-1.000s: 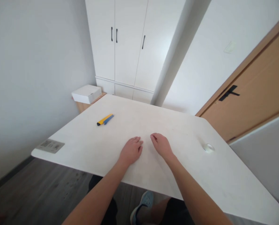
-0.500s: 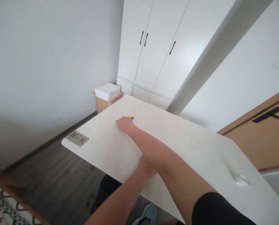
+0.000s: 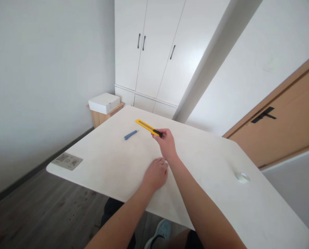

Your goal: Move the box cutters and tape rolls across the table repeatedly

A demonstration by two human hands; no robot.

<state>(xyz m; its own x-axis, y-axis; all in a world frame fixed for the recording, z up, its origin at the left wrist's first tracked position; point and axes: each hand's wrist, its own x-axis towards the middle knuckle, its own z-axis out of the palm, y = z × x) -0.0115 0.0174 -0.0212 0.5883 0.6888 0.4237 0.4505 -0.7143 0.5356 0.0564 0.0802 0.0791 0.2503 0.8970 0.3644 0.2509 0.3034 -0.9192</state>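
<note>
My right hand (image 3: 166, 140) is closed around the black end of a yellow box cutter (image 3: 146, 126), which it holds over the table with the long end pointing to the far left. On the table, to the left of that hand, lies a smaller blue box cutter (image 3: 131, 135), touched by neither hand. My left hand (image 3: 156, 173) lies palm down on the white table (image 3: 105, 169), just below the right wrist. Its fingers rest on the surface, their tips partly hidden, and I see nothing held in it.
A roll of clear tape (image 3: 243, 177) lies on the right part of the table. A printed label (image 3: 67, 161) is stuck at the left corner. Past the far edge, a white box (image 3: 104, 102) sits on a wooden cabinet, beside a white wardrobe (image 3: 154, 52).
My right hand has drawn back to the right with the yellow box cutter raised in it, leaving the blue one uncovered on the table. The forearms no longer cross. The view has shifted right.
</note>
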